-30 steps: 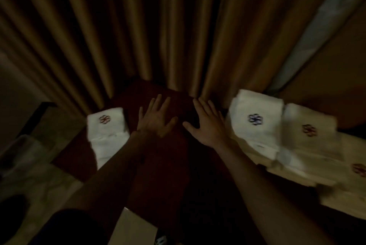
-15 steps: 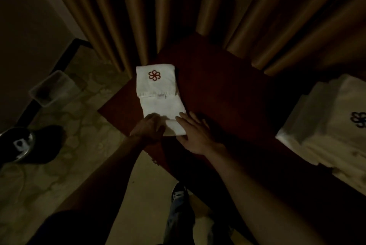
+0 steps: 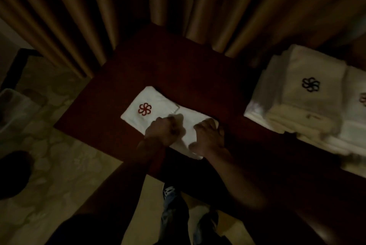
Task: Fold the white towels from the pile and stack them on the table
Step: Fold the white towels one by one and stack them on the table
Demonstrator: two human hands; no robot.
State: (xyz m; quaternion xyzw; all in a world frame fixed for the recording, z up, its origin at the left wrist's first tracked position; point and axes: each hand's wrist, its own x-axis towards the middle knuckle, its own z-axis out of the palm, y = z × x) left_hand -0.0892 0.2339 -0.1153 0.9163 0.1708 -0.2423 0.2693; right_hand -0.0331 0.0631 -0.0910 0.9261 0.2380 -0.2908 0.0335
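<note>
Towel (image 3: pixel 158 104) on the desk (image 3: pixel 122 78); I see left hand (image 3: pixel 164 133) and right hand (image 3: pixel 208 137) both curled, gripping its near end, pile (image 3: pixel 309 104) right of them.

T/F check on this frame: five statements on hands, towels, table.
1. The left hand and the right hand both grip the towel with the red emblem. True.
2. That towel lies on the floor. False: it lies on the table.
3. The pile sits to the right of the towel. True.
4. One hand is touching the pile. False: both hands are on the towel, apart from the pile.
5. A curtain hangs behind the table. True.
</note>
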